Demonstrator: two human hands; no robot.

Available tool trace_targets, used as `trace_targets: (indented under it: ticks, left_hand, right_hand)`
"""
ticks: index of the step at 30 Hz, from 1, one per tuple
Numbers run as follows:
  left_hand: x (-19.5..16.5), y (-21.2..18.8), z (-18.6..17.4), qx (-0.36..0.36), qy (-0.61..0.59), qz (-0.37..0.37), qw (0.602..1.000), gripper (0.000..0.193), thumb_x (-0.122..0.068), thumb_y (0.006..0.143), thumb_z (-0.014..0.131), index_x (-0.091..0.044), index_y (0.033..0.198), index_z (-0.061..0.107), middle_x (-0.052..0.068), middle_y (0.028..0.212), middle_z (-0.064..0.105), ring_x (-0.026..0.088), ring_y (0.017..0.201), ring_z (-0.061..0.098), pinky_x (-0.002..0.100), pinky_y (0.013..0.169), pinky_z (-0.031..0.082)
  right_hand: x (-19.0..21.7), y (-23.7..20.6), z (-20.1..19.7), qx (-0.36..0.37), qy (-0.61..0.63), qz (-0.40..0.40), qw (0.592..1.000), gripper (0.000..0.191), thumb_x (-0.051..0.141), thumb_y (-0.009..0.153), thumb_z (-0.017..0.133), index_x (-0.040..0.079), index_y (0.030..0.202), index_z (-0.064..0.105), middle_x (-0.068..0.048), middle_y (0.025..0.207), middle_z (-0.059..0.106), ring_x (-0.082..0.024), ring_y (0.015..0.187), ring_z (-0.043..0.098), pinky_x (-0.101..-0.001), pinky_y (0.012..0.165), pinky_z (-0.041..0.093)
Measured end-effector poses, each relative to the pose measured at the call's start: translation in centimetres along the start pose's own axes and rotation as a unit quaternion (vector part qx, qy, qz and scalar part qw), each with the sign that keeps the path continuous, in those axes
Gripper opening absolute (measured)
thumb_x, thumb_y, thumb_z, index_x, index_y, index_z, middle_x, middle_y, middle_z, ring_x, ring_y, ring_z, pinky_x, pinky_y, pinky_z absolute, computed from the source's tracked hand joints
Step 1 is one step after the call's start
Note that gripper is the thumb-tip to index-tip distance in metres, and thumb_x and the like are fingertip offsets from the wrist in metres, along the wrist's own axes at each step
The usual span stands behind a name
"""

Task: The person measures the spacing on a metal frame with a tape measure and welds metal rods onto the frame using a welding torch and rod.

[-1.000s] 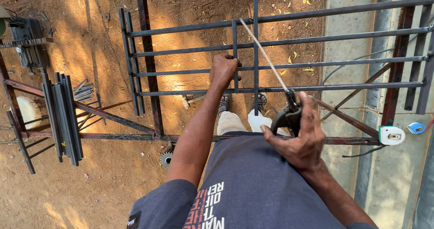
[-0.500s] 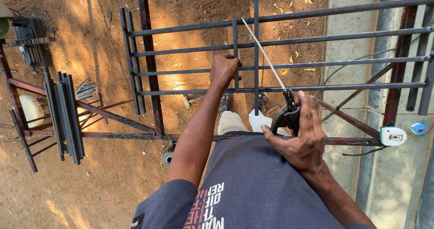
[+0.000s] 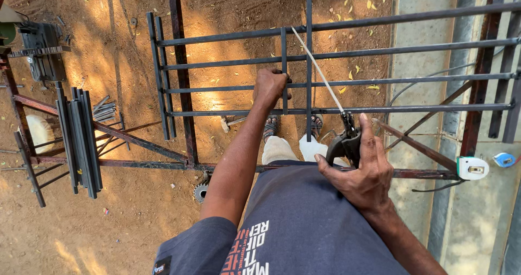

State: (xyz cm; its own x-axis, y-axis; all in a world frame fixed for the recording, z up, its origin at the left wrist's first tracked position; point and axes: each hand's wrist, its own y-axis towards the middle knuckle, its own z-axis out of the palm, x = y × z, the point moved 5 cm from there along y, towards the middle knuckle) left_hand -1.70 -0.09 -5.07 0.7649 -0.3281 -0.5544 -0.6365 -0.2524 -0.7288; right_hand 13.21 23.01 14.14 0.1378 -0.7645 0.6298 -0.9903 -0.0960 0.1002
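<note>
A dark metal grille point(image 3: 412, 50) of long horizontal bars lies on a rusty steel stand over bare earth. My left hand point(image 3: 269, 87) is closed around a short upright bar point(image 3: 284, 52) set across the grille's rails. My right hand point(image 3: 362, 173) grips a black welding electrode holder point(image 3: 344, 142). A thin pale welding rod point(image 3: 317, 70) runs from the holder up and left, its tip near the top of the short upright bar. A second, longer upright bar point(image 3: 309, 63) stands just right of my left hand.
A bundle of dark steel bars point(image 3: 78, 139) rests on the stand at left, with a welding machine point(image 3: 40, 50) beyond. A white tape measure point(image 3: 472, 167) and a blue one point(image 3: 504, 159) lie at right. A hammer point(image 3: 230, 122) lies on the ground.
Both hands hold the same places. The view has shifted very slightly; the rod's tip stays near the short upright bar.
</note>
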Motion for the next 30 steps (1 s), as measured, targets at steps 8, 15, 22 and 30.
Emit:
trace_targets:
  ticks: [8,15,22,30]
  left_hand:
    - [0.5,0.5,0.3,0.011,-0.021,0.000,1.000,0.025,-0.009,0.090,0.067,0.003,0.111,0.073,0.013,0.088,0.079,0.016,0.056,0.074,0.026,0.046,0.059]
    - [0.2,0.1,0.1,0.007,0.002,-0.005,1.000,0.027,-0.010,0.090,0.067,0.002,0.113,0.072,0.014,0.090,0.080,0.018,0.058,0.076,0.026,0.048,0.058]
    - [0.2,0.1,0.2,0.005,-0.023,-0.001,1.000,0.027,-0.009,0.089,0.065,0.003,0.112,0.071,0.013,0.094,0.079,0.018,0.058,0.075,0.028,0.047,0.061]
    - [0.1,0.0,0.1,0.004,-0.042,-0.013,0.999,0.029,-0.007,0.089,0.067,0.006,0.114,0.070,0.017,0.092,0.077,0.019,0.062,0.075,0.028,0.048,0.063]
  right_hand:
    - [1.1,0.2,-0.8,-0.048,0.032,-0.053,0.997,0.115,0.039,0.075,0.090,-0.004,0.160,0.027,-0.019,0.109,0.063,-0.030,0.096,0.070,-0.0402,0.078,0.063]
    - [0.3,0.0,-0.2,-0.004,0.019,-0.002,1.000,0.114,0.038,0.071,0.092,-0.004,0.157,0.031,-0.018,0.099,0.064,-0.028,0.086,0.070,-0.0390,0.069,0.063]
    - [-0.1,-0.2,0.0,0.000,0.006,-0.002,1.000,0.113,0.040,0.072,0.091,-0.005,0.157,0.032,-0.021,0.105,0.065,-0.031,0.091,0.071,-0.0413,0.072,0.064]
    - [-0.1,-0.5,-0.4,-0.026,0.020,-0.022,0.999,0.114,0.041,0.074,0.091,-0.006,0.158,0.029,-0.021,0.103,0.065,-0.031,0.089,0.071,-0.0405,0.070,0.064]
